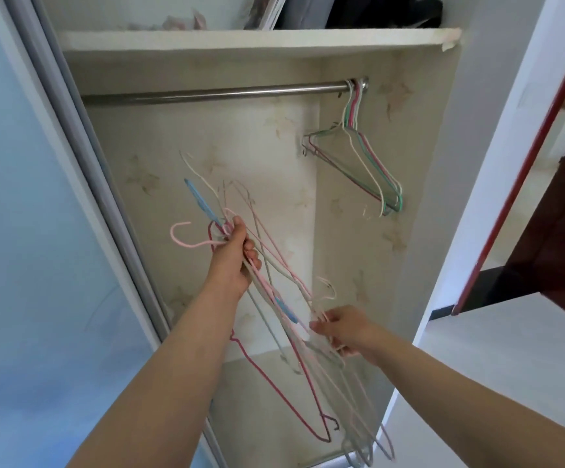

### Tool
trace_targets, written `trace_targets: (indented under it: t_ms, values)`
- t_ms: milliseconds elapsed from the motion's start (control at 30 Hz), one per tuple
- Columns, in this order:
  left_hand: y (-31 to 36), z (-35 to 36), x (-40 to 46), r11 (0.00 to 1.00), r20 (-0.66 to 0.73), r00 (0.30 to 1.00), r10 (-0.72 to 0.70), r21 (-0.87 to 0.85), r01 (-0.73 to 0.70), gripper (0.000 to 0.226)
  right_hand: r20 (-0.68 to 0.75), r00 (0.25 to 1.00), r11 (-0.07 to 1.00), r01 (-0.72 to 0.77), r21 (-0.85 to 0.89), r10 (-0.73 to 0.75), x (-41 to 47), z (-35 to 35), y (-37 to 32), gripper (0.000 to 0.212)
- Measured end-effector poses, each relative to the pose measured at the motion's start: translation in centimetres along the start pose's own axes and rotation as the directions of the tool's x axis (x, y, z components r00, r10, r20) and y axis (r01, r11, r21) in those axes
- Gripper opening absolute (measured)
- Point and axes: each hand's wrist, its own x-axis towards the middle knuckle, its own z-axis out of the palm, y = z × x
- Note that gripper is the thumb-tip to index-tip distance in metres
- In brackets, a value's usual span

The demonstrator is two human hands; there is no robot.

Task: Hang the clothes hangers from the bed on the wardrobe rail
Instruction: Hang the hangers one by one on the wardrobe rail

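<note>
Hangers (pixel 274 288) bunched within left grip (pixel 237 255)

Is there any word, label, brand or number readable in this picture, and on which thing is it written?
None: no readable text on the wardrobe rail, the hung hangers, the held hangers or the shelf.
The things on top of the shelf are too blurred to tell.

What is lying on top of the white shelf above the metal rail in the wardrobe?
On the white wardrobe shelf lie dark folded clothes and pale crumpled plastic. The frame's top edge cuts off their upper parts.
</note>
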Motion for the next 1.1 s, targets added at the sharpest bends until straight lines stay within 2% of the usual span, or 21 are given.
trace_targets:
  t_ms: [67, 167, 300, 400, 467, 567, 700, 800, 867, 933, 1033, 1100]
  values:
    - [-0.4, -0.6, -0.2, 0.999, 0.008, 1.0, -0.024, -0.022, 0.024, 0.032, -0.168, 0.979, 0.992, 0.11, -0.06, -0.119, -0.2, 0.8, 0.6, 0.015]
    - [-1.1, -1.8, -0.4, 0.998, 0.033, 0.997, -0.067, 0.01, 0.067, 0.027, -0.34, 0.923, 0.983, 0.167, -0.07, -0.181, -0.9, 0.8, 1.0, 0.022]
    - [-1.9, -2.9, -0.7, 0.995, 0.038, 0.995, -0.097, 0.023, 0.097, 0.023, -0.428, 0.879, 0.972, 0.142, -0.187, -0.211, -2.2, 0.1, 1.6, 0.026]
    - [-1.9, -2.6, -1.4, 0.995, 0.064, 0.993, -0.098, -0.006, 0.098, 0.029, -0.428, 0.858, 0.914, 0.109, -0.391, -0.285, -2.8, 0.3, 1.9, 0.029]
    - [-1.9, -2.5, -1.8, 0.994, 0.087, 0.991, -0.102, -0.028, 0.105, 0.034, -0.422, 0.848, 0.891, 0.116, -0.439, -0.319, -3.1, 0.7, 2.1, 0.031]
    - [-1.9, -2.3, -2.4, 0.992, 0.115, 0.987, -0.108, -0.059, 0.115, 0.037, -0.475, 0.821, 0.909, 0.122, -0.398, -0.317, -3.4, 1.1, 2.3, 0.032]
    - [-2.0, -2.3, -3.3, 0.986, 0.112, 0.986, -0.122, -0.095, 0.133, 0.042, -0.515, 0.807, 0.951, 0.175, -0.255, -0.287, -4.3, 1.3, 2.3, 0.033]
    - [-2.2, -2.6, -4.1, 0.983, 0.177, 0.975, -0.131, -0.104, 0.151, 0.031, -0.532, 0.805, 0.958, 0.155, -0.24, -0.264, -4.6, 1.0, 2.7, 0.031]
    - [-2.4, -2.8, -4.7, 0.981, 0.252, 0.96, -0.121, -0.116, 0.154, 0.024, -0.494, 0.85, 0.978, 0.11, -0.177, -0.185, -4.3, 0.6, 2.8, 0.036]
    - [-2.6, -3.0, -5.2, 0.985, 0.308, 0.947, -0.091, -0.111, 0.131, 0.019, -0.379, 0.924, 0.997, 0.068, 0.03, -0.051, -4.0, 0.7, 2.8, 0.042]
    - [-2.9, -3.1, -5.9, 0.992, 0.344, 0.938, -0.055, -0.086, 0.089, 0.017, -0.116, 0.992, 0.974, -0.023, 0.225, 0.05, -4.7, 1.0, 3.1, 0.054]
    - [-3.1, -3.1, -6.3, 0.996, 0.366, 0.93, -0.044, -0.056, 0.069, 0.015, 0.078, 0.993, 0.956, -0.103, 0.276, 0.085, -5.4, 1.3, 3.5, 0.056]
